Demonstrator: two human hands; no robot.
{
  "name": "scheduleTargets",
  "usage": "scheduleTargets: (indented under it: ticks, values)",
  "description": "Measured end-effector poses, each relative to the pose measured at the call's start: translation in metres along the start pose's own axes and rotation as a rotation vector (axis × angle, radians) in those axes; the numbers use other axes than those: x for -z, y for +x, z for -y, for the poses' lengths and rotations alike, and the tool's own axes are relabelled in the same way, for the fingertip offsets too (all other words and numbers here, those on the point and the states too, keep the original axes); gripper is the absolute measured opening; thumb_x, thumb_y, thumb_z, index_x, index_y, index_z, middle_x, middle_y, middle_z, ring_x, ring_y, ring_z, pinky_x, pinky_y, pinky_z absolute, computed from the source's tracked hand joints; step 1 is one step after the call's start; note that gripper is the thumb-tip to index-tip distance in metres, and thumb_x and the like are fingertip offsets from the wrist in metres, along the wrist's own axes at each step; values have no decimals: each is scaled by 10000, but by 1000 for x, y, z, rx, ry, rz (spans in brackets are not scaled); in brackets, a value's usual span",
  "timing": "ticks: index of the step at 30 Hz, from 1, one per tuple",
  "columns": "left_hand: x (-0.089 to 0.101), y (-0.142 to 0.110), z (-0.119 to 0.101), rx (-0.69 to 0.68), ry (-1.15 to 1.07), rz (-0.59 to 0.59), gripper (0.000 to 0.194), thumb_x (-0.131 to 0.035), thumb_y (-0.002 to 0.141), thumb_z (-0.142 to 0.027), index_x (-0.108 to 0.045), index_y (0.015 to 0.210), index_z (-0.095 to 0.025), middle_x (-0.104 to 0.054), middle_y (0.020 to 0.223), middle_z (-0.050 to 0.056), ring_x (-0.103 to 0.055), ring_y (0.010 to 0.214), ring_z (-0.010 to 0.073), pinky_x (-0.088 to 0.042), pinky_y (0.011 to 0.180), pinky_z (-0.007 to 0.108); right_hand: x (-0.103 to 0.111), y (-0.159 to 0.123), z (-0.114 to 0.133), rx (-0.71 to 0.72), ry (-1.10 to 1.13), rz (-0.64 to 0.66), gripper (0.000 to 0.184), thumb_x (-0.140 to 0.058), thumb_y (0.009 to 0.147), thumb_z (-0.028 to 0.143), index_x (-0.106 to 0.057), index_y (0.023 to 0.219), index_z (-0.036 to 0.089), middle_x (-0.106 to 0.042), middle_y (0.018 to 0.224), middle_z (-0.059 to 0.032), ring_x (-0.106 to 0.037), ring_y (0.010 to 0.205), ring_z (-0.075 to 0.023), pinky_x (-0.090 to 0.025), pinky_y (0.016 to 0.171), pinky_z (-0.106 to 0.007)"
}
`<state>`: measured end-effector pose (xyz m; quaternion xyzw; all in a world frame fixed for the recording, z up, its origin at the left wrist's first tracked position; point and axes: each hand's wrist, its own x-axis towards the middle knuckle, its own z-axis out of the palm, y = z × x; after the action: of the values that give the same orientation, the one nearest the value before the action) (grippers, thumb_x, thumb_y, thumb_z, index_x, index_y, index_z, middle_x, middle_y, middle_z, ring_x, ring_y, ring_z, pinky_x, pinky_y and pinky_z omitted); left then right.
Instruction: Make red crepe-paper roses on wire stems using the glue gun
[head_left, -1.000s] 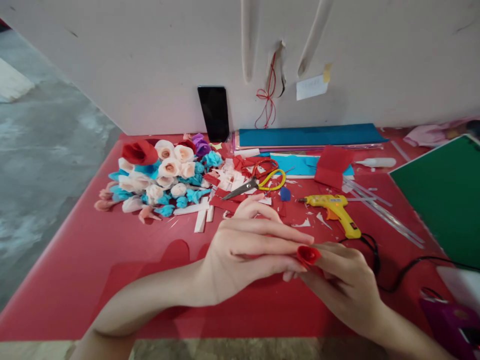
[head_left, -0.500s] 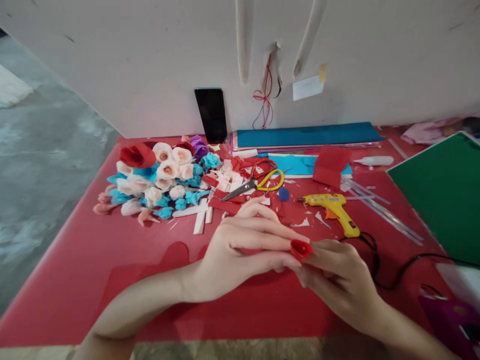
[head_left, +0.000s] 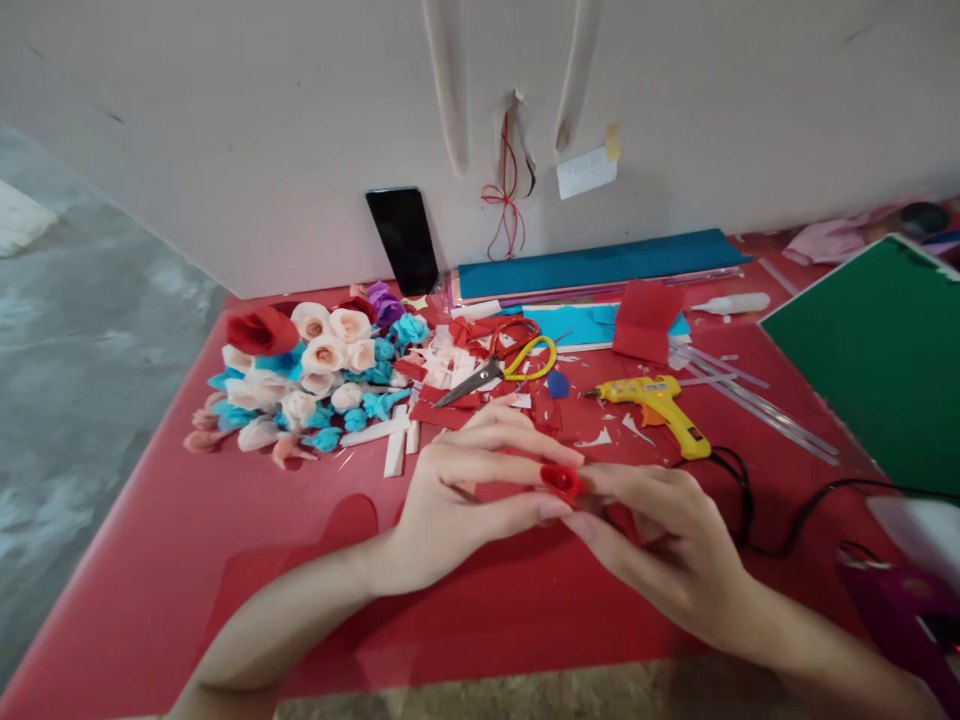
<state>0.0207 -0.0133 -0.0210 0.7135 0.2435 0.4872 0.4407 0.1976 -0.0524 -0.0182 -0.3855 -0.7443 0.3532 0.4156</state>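
A small red paper flower (head_left: 560, 482), rolled into a cup shape, is pinched between both hands over the red table (head_left: 420, 640). My left hand (head_left: 465, 480) grips its left side between thumb and index finger, the other fingers stretched beyond it. From the right, my right hand (head_left: 664, 535) holds it with thumb and fingertips. The flower's lower part is hidden by the fingers. Beyond the hands lie scissors (head_left: 487, 372) with one red and one yellow handle, among red and white paper scraps (head_left: 442, 360).
Finished paper flowers (head_left: 322, 355) are heaped at the left. A yellow glue gun (head_left: 660, 400) with a black cord lies right of the scissors, near clear glue sticks (head_left: 757, 405) and a white bottle (head_left: 731, 303). A phone (head_left: 403, 240) leans on the wall; a green board (head_left: 877, 350) lies right.
Both hands and the red flower have shifted slightly left in view, and the right-hand fingers have opened a little around it. The camera view has also turned slightly.
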Motion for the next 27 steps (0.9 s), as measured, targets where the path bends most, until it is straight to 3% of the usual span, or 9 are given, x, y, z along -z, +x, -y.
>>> scheduleTargets:
  ticks: [4, 8, 11, 15, 19, 27]
  values:
    - [-4, -2, 4, 25, -22, -42, 77, -718, 744, -230, -728, 789, -169, -700, 884, 61, -612, 844, 142, -502, 829, 314, 1, -1, 0, -38, -78, -12, 108, -538, 858, 164, -612, 785, 195, -529, 535, 49, -463, 460, -61, -371, 456, -153]
    - [-5, -2, 7, 58, -40, -51, 98, -732, 727, -258, -731, 776, -173, -617, 793, 36, -584, 765, 122, -518, 702, 264, 7, 1, 3, -85, -99, 73, 202, -501, 869, 151, -580, 684, 164, -538, 555, 29, -473, 477, -55, -353, 478, -164]
    - [0, 0, 9, 48, -52, 54, 108, -727, 731, -227, -717, 808, -152, -608, 744, 27, -568, 721, 112, -514, 718, 267, 14, 2, 5, -82, -119, 157, 194, -484, 877, 140, -594, 718, 154, -521, 551, 40, -435, 466, -42, -327, 475, -162]
    - [6, 4, 12, 0, -25, 217, 135, -712, 731, -133, -694, 865, -148, -665, 785, 33, -591, 736, 115, -498, 869, 334, 23, 2, 3, -46, -193, 193, 116, -514, 859, 133, -605, 792, 162, -452, 541, 70, -375, 456, -28, -301, 478, -155]
    - [9, 6, 12, -72, 59, 314, 170, -701, 713, -63, -666, 868, -125, -685, 773, 36, -608, 742, 115, -456, 963, 369, 28, 0, 3, -35, -266, 266, 134, -520, 839, 119, -576, 727, 166, -387, 537, 79, -340, 456, -20, -272, 479, -162]
    - [11, 7, 2, -219, 291, 428, 138, -645, 764, -73, -636, 899, -102, -687, 783, 56, -615, 774, 126, -476, 935, 351, 33, -2, 6, -132, -263, 403, 177, -497, 849, 141, -553, 686, 180, -501, 574, 75, -445, 510, -30, -300, 519, -193]
